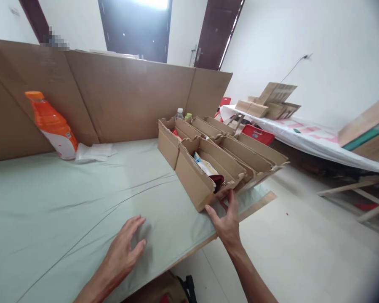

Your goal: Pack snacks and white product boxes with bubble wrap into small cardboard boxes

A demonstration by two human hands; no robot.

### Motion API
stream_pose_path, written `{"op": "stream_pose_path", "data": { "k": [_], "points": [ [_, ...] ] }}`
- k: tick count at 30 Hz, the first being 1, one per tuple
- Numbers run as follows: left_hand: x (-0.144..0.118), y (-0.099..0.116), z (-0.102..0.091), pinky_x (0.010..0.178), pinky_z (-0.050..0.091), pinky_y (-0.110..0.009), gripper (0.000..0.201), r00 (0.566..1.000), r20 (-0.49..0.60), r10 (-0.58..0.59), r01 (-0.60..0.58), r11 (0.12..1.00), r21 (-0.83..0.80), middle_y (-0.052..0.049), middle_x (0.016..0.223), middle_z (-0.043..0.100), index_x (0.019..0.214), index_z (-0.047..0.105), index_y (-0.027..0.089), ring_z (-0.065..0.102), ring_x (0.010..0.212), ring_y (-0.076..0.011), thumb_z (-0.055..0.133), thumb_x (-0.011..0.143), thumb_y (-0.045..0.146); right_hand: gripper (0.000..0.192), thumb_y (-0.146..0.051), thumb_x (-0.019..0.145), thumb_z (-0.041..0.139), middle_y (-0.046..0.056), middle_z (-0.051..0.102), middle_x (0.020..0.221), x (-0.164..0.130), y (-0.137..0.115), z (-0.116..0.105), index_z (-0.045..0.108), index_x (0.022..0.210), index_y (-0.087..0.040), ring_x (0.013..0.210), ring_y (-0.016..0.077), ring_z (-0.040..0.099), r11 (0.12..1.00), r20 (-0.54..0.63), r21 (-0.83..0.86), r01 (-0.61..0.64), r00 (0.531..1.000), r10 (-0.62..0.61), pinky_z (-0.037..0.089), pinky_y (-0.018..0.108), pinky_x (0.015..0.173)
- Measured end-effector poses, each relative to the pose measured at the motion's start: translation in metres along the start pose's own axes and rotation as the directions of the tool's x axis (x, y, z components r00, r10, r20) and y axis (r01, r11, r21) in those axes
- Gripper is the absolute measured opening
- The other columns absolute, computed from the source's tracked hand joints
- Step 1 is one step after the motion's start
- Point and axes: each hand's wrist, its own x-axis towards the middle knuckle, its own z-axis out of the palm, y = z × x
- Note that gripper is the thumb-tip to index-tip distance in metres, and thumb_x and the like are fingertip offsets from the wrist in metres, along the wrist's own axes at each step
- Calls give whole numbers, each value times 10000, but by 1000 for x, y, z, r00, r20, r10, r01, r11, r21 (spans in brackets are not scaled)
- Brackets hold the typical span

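Note:
My left hand is over the pale green tabletop, its fingers stretched out and thumb apart, holding nothing. My right hand is at the near end of an open cardboard box, thumb by its lower corner and fingers up against the front wall. These fingers are spread, not wrapped round the box. Inside it lie a white, yellow and blue packet and a dark red packet. More long cardboard compartments stand alongside and behind, with something red partly visible in the one behind.
An orange drink bottle stands at the left, beside clear plastic bags. A tall cardboard panel lines the back. Two bottle tops, one white, rise behind the boxes. The table's edge runs close by; another table bears cardboard.

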Motion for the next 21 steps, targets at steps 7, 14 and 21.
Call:
{"op": "stream_pose_path", "data": {
  "k": [7,14,21],
  "points": [
    [-31,-10,36,978,554,-473,388,914,-137,382,-317,883,347,-117,1341,648,1209,653,238,584,1271,-290,546,841,183,624,-448,939,556,180,492,1451,-40,18,-6,394,1478,-180,1302,318,507,997,51,-69,-40,998,44,511,520,993],
    [-53,-1,60,1030,502,-434,486,802,-12,597,-519,707,480,-77,1345,654,1203,640,241,562,1289,-273,582,732,133,344,-267,976,454,105,709,1123,-65,17,8,576,1292,-205,1029,268,641,913,123,-273,303,952,-279,481,451,906],
    [-75,19,66,893,576,-429,427,818,-27,574,-522,763,381,-124,1197,718,1043,673,211,654,1142,-293,537,655,98,285,-216,973,413,66,741,1085,-58,22,8,678,1079,-221,1015,249,661,859,148,-263,439,898,-414,445,417,892]
  ]
}}
